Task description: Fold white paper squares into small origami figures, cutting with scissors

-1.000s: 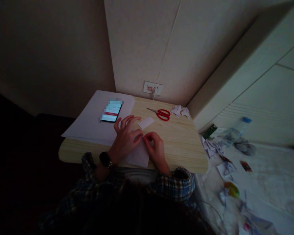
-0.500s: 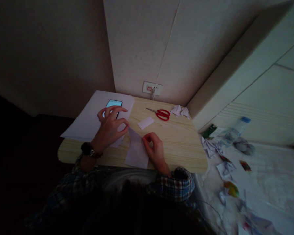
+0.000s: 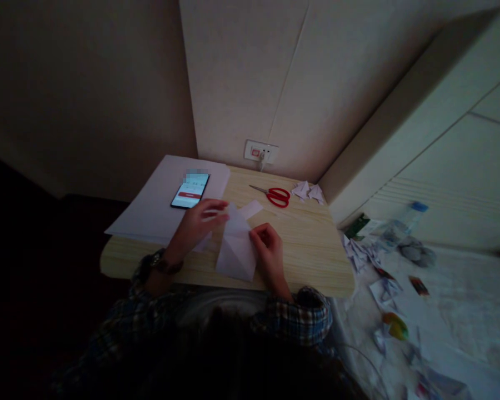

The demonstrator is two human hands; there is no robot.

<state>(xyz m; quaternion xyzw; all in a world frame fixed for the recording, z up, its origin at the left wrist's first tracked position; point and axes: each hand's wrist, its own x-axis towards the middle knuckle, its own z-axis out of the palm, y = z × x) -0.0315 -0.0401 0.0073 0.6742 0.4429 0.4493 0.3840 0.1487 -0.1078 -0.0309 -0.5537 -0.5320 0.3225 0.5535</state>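
A creased sheet of white paper (image 3: 236,253) is held just above the front of the small table, between my two hands. My left hand (image 3: 198,225) is at its upper left corner, thumb and fingertips drawn together on the edge. On the right edge, my right hand (image 3: 269,250) pinches the paper between thumb and curled fingers. A small white paper strip (image 3: 251,209) lies behind the sheet, partly covered by it. Red-handled scissors (image 3: 277,196) lie farther back.
A lit phone (image 3: 190,190) rests on a stack of white paper (image 3: 145,205) at the table's left. Two folded paper pieces (image 3: 307,191) stand at the back right corner. A wall socket (image 3: 260,151) holds a plug. Beside the table, a plastic bottle (image 3: 404,225) and folded papers lie on a pale surface.
My left hand has come down and right from in front of the phone, closing its raised fingers towards the paper. The sheet's fold has opened wider, and it now overlaps the strip.
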